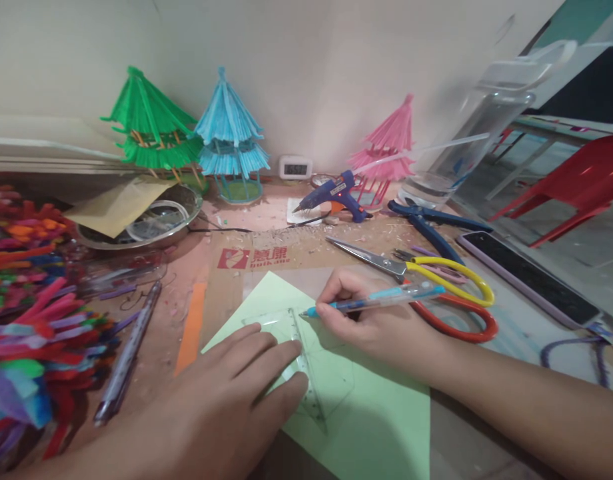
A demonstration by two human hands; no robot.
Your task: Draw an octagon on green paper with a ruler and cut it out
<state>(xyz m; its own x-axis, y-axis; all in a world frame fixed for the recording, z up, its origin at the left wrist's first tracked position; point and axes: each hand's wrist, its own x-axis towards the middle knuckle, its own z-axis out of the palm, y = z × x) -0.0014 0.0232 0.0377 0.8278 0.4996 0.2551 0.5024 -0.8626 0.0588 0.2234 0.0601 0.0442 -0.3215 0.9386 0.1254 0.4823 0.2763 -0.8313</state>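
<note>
A sheet of light green paper (381,413) lies at an angle in front of me, with faint pencil-like lines on it. On top rests a clear set square (314,393), a triangular ruler with marks along its edge. My left hand (236,380) lies over it with fingers stretched out, pressing it to the paper and hiding part of it. My right hand (359,313) grips a clear and blue pen (381,299). The pen's tip is close to the upper end of the ruler's right edge; whether it touches the paper I cannot tell.
Scissors (391,263), pliers (426,220) and a phone (531,277) lie to the right. A blue glue gun (336,193) stands behind, near green (146,120), blue (229,127) and pink (391,137) pagoda-like models. Colourful fuzzy strips (31,320) and another pen (129,353) are at left.
</note>
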